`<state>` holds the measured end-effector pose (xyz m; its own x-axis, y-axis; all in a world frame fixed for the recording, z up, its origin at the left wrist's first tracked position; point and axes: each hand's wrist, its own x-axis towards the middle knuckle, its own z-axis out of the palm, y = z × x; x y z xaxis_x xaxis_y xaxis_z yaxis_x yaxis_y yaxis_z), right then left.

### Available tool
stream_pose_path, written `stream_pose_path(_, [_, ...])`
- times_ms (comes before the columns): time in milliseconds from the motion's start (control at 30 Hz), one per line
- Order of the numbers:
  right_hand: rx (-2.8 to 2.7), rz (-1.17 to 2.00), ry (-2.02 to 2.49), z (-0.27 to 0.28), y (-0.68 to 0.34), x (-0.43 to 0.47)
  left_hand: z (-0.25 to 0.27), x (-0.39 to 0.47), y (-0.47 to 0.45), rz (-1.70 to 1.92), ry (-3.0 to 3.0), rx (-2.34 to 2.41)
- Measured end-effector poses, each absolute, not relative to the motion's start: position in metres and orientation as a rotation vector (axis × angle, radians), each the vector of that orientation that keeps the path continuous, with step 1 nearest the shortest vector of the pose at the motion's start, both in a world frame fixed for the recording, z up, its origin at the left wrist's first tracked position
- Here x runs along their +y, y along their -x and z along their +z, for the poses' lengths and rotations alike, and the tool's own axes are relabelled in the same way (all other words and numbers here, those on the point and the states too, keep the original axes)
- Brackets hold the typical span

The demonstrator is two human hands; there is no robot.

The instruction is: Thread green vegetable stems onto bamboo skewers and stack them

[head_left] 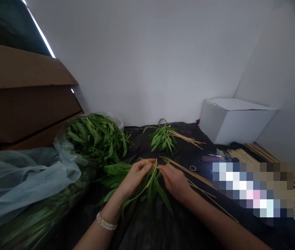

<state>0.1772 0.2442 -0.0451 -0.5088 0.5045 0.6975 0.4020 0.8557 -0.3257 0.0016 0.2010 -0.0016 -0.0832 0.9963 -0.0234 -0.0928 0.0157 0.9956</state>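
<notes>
My left hand [138,175] is closed in a pinch on a leafy green stem [151,181], its long narrow leaves hanging below. A thin wooden stick [144,160] shows its tip just above the left fingers and appears to run across toward the right. Close beside it, my right hand [174,180] is pinched too, its fingertips touching the stem and stick; which of them it grips I cannot make out. More loose green leaves [116,175] lie under and left of my left hand.
Clear plastic bags [30,173] of greens [95,133] fill the left, below a cardboard box [27,111]. Ahead lies a leafy bunch [163,137] on sticks [187,137]. Rightward are loose sticks [189,169], a ring [193,168], a white box [241,119] and a blurred-out patch.
</notes>
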Motion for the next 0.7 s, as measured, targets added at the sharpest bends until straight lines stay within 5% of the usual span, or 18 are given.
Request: stream_pose_path(700, [-2.18,0.166,0.622,-0.0456,-0.176,0.2423,-0.0054,0.2028,-0.0015,1.279,-1.19,1.261])
